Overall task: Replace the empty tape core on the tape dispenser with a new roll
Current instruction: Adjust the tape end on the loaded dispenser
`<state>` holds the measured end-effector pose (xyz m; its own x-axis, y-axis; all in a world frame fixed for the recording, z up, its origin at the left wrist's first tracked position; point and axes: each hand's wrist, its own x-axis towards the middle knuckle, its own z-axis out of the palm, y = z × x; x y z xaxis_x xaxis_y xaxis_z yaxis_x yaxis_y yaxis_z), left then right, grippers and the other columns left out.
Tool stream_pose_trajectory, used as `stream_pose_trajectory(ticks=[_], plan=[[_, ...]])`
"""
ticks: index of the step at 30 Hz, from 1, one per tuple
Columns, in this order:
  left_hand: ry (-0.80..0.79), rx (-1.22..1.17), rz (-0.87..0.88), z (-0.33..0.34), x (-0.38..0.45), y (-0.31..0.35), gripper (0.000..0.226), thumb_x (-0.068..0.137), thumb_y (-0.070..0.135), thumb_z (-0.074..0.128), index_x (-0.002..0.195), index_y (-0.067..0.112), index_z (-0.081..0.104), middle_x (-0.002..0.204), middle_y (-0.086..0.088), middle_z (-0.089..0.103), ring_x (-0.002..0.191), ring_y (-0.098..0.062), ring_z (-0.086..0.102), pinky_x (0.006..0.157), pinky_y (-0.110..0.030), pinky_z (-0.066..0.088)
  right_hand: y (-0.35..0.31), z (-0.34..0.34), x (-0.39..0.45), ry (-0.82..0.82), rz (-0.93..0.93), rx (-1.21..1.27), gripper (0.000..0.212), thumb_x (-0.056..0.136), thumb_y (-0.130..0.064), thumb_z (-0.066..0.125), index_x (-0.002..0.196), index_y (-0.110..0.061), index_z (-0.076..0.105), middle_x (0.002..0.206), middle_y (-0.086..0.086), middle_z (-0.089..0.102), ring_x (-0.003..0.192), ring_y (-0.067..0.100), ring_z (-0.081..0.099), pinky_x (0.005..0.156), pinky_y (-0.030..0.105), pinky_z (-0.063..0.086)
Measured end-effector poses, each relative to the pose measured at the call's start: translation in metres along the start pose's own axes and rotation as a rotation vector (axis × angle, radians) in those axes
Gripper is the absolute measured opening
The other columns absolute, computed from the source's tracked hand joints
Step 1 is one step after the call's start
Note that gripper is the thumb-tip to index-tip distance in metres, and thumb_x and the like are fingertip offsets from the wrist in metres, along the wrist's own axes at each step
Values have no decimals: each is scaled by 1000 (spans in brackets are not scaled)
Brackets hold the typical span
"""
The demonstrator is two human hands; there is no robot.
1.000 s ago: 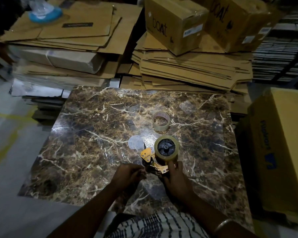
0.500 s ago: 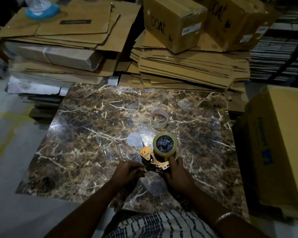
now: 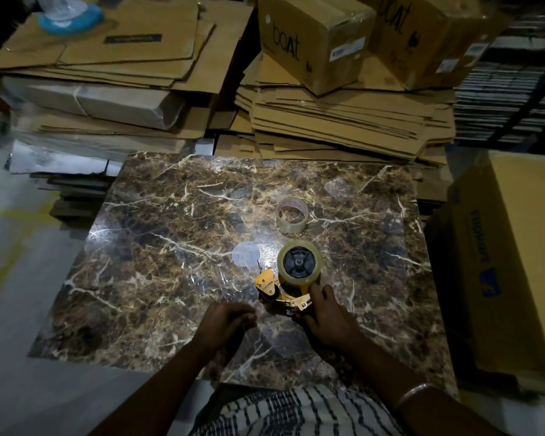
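Observation:
A yellow tape dispenser (image 3: 269,286) lies on the dark marble slab (image 3: 158,247) with a full roll of clear tape (image 3: 300,264) on its black hub. My right hand (image 3: 326,317) grips the dispenser's handle end, just below the roll. My left hand (image 3: 225,319) is curled beside the dispenser's front, fingers pinched together near the tape path; what they pinch is too dark to tell. An empty tape core (image 3: 291,217) lies flat on the slab a little beyond the dispenser.
Stacks of flattened cardboard (image 3: 343,121) and "boat" boxes (image 3: 315,36) rise behind the slab. A large yellow carton (image 3: 510,262) stands at the right edge. Grey floor (image 3: 19,278) lies to the left. A pale round sticker (image 3: 246,253) marks the slab.
My left hand has pulled back slightly left from the dispenser's front. The right hand keeps its grip, and the view has shifted a little.

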<state>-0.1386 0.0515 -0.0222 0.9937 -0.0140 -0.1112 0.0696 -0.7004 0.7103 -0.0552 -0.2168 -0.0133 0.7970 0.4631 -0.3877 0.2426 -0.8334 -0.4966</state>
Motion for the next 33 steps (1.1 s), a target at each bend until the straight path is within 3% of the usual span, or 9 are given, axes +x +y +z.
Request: stream_pose_trajectory(ticks=[4,9,13,15,18,23,26,29,33], plan=[[-114,22,55,-19,19,-5,16,87,32,70,98,24,79,91,22,73,77,21,63,75,-4,47,4,-3,1,-15,-36,9,54,92,-48,59,132,-23,34,120,6,42,92,33,62,68,43,52],[-293,218,216,-39,45,-9,22,82,30,75,104,30,76,101,16,76,88,5,71,85,-14,54,4,-3,2,-23,-37,-12,59,93,-52,57,137,-21,32,120,8,41,93,33,61,67,40,49],[-299,346,337,-46,55,-10,21,82,42,67,99,33,76,93,12,77,81,-5,73,74,-19,55,5,-5,2,-32,-39,0,61,93,-53,57,138,-20,32,119,8,42,92,34,60,68,42,50],[-335,313,383,-46,52,-15,23,84,46,62,96,32,76,89,13,77,77,-3,72,71,-19,56,6,-5,3,-38,-42,9,62,91,-55,55,138,-23,31,119,7,42,89,33,61,68,45,52],[-372,130,314,-39,39,-15,20,88,39,66,98,27,78,94,13,78,83,5,71,79,-15,56,8,-5,5,-51,-48,3,62,89,-57,52,137,-23,32,119,7,43,87,33,61,68,47,52],[-262,1,239,-32,17,-11,54,93,61,41,95,22,78,90,18,75,79,9,67,75,-2,47,9,-6,6,-46,-46,-15,63,91,-55,53,140,-26,27,124,5,43,89,35,62,68,46,52],[-227,18,217,-39,19,-17,41,93,56,48,94,27,78,89,16,77,78,5,71,74,-13,54,9,-6,6,-41,-50,-26,66,91,-54,53,144,-28,23,128,4,42,91,36,62,68,46,52],[-304,28,161,-44,38,-21,14,86,30,72,98,27,78,92,14,78,82,9,70,77,-13,54,11,-6,5,-46,-58,-40,66,89,-59,51,142,-28,26,128,3,42,89,35,62,68,47,52],[-385,231,324,-51,64,-20,24,83,29,75,107,28,75,102,13,76,89,8,67,85,-7,48,11,-7,6,-49,-70,-36,64,89,-63,48,139,-26,32,124,2,42,88,31,60,67,47,51]])
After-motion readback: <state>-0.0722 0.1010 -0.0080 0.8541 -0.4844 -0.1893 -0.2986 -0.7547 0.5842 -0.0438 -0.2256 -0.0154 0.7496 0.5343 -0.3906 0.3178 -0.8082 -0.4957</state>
